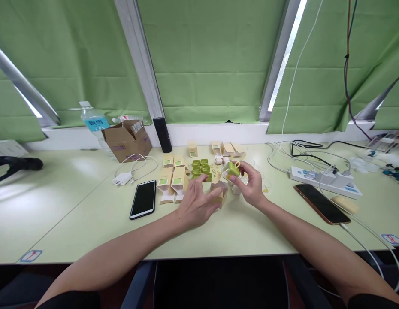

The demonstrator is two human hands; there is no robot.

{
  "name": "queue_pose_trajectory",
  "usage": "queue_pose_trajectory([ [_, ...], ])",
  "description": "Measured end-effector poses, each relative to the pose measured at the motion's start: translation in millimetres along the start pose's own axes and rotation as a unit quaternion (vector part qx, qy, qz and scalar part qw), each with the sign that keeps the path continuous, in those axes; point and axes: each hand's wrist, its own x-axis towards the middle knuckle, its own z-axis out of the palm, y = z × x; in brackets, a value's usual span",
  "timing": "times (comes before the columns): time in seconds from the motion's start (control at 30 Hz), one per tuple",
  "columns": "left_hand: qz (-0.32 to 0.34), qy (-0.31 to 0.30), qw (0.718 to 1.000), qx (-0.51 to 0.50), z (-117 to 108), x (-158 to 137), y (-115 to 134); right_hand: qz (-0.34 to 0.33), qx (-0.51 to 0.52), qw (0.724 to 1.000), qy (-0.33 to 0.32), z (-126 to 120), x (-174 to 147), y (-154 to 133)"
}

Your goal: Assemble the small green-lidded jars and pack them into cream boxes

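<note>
Between the thumb and fingers of my right hand is a small lidded case with a green top, a clear lower part and a yellow-green loop. My left hand has its thumb and fingers around a small cream cardboard box, which stands on the table and is partly covered by the fingers. Just beyond that hand sit several green cups in rows. Small yellow-green pieces and round white parts lie beside them. More cream boxes with green labels stand to the left.
A black phone and white charger lie left. Behind are an open brown carton, a bottle and a black cylinder. At right are a power strip, cables and another phone.
</note>
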Motion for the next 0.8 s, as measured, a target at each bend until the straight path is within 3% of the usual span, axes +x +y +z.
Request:
queue_pose_trajectory([
  [0.1,-0.012,-0.049,0.999,-0.006,-6.9,3.9,6.2,0.0,0.007,1.0,0.007,0.0,0.3,-0.1],
  [0.23,-0.093,-0.087,0.989,-0.077,-11.6,6.4,6.4,0.001,0.004,1.0,0.011,0.3,-0.2,-0.9],
  [0.47,-0.165,-0.081,0.946,-0.267,-9.5,12.1,-16.2,0.006,0.008,1.0,0.009,0.5,-1.5,-0.9],
  [0.63,-0.245,-0.035,0.878,-0.41,-4.7,15.9,-23.6,0.03,0.085,0.996,0.001,1.3,-2.3,-0.8],
  [0.73,-0.256,-0.029,0.834,-0.487,-5.5,19.3,-22.7,0.069,0.14,0.988,-0.014,1.8,-3.4,-1.6],
  [0.8,-0.26,-0.033,0.821,-0.507,-7.0,21.1,-21.6,0.084,0.159,0.984,-0.018,2.1,-4.1,-2.2],
])
